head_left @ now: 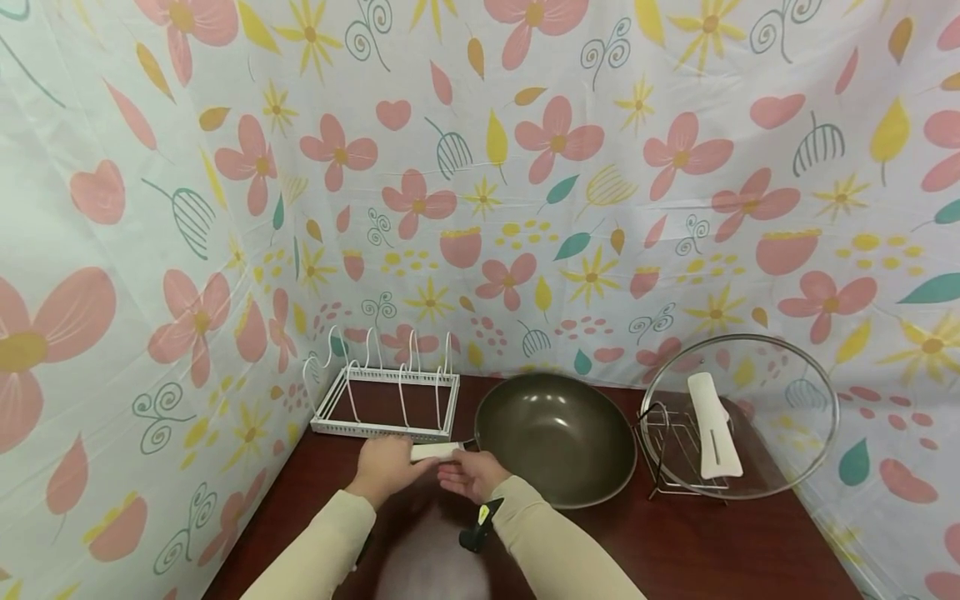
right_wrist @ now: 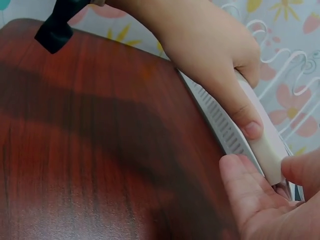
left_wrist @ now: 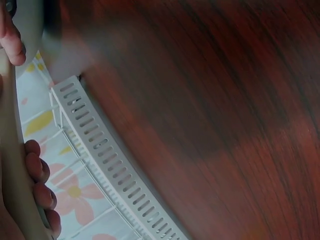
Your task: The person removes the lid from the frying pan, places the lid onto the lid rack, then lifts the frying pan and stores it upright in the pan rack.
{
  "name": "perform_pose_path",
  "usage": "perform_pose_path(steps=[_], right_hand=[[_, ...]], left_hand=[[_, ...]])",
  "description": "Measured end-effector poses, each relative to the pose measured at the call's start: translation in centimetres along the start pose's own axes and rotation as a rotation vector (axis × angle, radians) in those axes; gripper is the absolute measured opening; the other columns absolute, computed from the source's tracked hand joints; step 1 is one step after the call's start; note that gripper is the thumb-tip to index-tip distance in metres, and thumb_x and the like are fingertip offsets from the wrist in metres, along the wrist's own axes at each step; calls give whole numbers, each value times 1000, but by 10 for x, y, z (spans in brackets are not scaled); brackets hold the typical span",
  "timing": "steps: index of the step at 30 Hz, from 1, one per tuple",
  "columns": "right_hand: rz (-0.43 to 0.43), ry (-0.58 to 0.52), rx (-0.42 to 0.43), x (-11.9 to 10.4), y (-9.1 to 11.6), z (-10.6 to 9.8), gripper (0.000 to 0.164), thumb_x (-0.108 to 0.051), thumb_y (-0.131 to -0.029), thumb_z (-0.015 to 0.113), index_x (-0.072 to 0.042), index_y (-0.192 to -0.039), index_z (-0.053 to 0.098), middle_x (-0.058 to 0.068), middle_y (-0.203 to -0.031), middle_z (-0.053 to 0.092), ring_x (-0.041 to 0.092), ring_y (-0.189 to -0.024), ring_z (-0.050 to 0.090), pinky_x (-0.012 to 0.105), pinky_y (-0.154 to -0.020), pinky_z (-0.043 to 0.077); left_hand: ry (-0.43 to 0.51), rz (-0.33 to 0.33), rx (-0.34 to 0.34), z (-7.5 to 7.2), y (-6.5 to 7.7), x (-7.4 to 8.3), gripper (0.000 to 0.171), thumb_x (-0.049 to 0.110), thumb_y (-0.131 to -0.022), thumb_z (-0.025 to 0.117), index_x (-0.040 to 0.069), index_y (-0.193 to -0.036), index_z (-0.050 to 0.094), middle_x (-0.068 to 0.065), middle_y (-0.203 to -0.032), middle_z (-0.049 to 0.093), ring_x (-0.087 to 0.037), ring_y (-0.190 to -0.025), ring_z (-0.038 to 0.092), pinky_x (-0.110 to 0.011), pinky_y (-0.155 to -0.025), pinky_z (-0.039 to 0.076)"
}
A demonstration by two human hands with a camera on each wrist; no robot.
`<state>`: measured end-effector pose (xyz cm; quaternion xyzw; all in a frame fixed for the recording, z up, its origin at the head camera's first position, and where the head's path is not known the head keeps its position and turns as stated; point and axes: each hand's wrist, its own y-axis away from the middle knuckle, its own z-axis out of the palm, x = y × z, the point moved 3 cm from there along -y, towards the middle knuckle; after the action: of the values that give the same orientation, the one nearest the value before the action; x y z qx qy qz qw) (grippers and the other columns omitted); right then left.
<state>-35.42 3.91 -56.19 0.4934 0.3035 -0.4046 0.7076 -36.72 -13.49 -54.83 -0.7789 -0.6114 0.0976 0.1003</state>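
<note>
A dark frying pan [head_left: 555, 442] with a deep, wide bowl lies on the table, its white handle [head_left: 437, 452] pointing left. My left hand [head_left: 390, 467] grips that handle, thumb along its top; in the left wrist view its curled fingertips [left_wrist: 42, 195] show at the handle's edge. By the handle's pan end is my right hand [head_left: 476, 475], its fingers extended and apart from the handle's side. In the right wrist view, the right thumb [right_wrist: 300, 170] lies against the handle's end. Where the handle joins the pan is partly hidden by that hand.
Behind the left hand stands a white rack [head_left: 382, 431] with several upright wire loops. At the right, a glass lid [head_left: 787, 417] with a white handle leans on a metal wire stand [head_left: 663, 454]. Patterned cloth [head_left: 480, 208] hangs around the dark red wooden table [head_left: 675, 550].
</note>
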Motion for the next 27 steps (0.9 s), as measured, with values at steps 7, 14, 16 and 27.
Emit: perform_pose_path(steps=[7,14,16,27], right_hand=[[9,1,0,-4,-2,-5,32,-7,-105,47,16,-127,50,34,-112,67,39,-102,71,47,-93,54],[16,19,-8,-8,-5,-11,33,-8,-104,47,16,-128,50,35,-115,66,40,-107,69,48,-95,52],[18,25,-10,-9,-6,-13,33,-8,-104,47,16,-128,50,35,-115,66,40,-107,69,49,-96,52],[7,67,-12,-15,-6,-27,32,-8,-104,48,15,-124,53,36,-116,64,36,-98,72,48,-96,52]], left_hand=[[-6,-13,-4,0,-2,6,64,78,-84,55,16,-70,59,-1,-60,56,-24,-56,59,-41,-53,47],[5,-26,-9,-3,-1,13,61,73,-86,59,13,-76,62,-4,-63,58,-26,-60,61,-42,-55,48],[1,-29,-18,-3,0,15,61,72,-87,58,12,-77,63,-5,-64,57,-26,-60,62,-42,-54,48],[-6,-38,-45,-5,3,32,58,65,-91,58,8,-83,66,-7,-70,62,-26,-63,63,-42,-55,50]])
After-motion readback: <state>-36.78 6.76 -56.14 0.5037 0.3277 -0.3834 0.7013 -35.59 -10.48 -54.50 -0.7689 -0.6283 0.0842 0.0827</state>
